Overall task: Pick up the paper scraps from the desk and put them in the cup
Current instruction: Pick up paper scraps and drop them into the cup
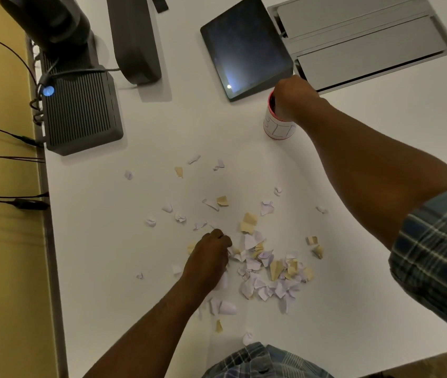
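Reaching over the cup [277, 126], right hand [292, 96] bunched; left hand [208, 255] fisted among scraps [268, 271], grips unclear.

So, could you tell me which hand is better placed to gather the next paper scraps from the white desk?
The left hand: it rests curled at the edge of the main pile of white and tan paper scraps. The right hand is far off, over the mouth of the white, red-rimmed cup.
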Motion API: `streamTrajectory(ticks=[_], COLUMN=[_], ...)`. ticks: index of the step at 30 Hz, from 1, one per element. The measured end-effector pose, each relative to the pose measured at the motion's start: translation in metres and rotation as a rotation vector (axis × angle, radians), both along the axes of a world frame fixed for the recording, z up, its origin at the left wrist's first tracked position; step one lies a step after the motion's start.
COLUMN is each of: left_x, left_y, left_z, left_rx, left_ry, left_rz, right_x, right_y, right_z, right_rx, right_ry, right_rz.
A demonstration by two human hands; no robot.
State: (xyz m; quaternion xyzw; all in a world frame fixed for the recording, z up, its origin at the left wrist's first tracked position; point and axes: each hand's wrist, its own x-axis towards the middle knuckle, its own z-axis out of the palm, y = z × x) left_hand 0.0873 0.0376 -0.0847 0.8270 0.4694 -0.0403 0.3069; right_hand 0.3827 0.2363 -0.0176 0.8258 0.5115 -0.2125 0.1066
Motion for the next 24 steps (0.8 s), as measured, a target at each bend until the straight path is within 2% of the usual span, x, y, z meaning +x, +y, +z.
streamTrajectory(ticks=[4,8,11,13,16,21,24], left_x=[0.000,0.000,-0.001,-0.001,0.001,0.014,0.031], left_y=[0.002,0.009,0.014,0.016,0.022,0.043,0.064], left_z=[0.000,0.007,0.016,0.021,0.028,0.041,0.055], left_rx=[-0.038,-0.044,-0.061,-0.076,-0.122,-0.108,-0.104], left_ry=[-0.026,-0.081,-0.179,-0.215,-0.254,-0.313,-0.387], left_rz=[0.042,0.122,0.200,0.249,0.326,0.386,0.383], right_x=[-0.006,-0.014,-0.027,-0.038,-0.056,-0.086,-0.106], right_y=[-0.019,-0.056,-0.088,-0.114,-0.160,-0.227,-0.249], right_z=[0.016,0.032,0.032,0.024,0.002,-0.036,-0.049], right_rx=[0.124,0.442,0.667,0.725,0.654,0.341,0.171], right_ry=[-0.037,-0.032,0.078,0.158,0.235,0.372,0.363], right_rz=[0.020,0.029,0.061,0.053,0.050,0.038,0.085])
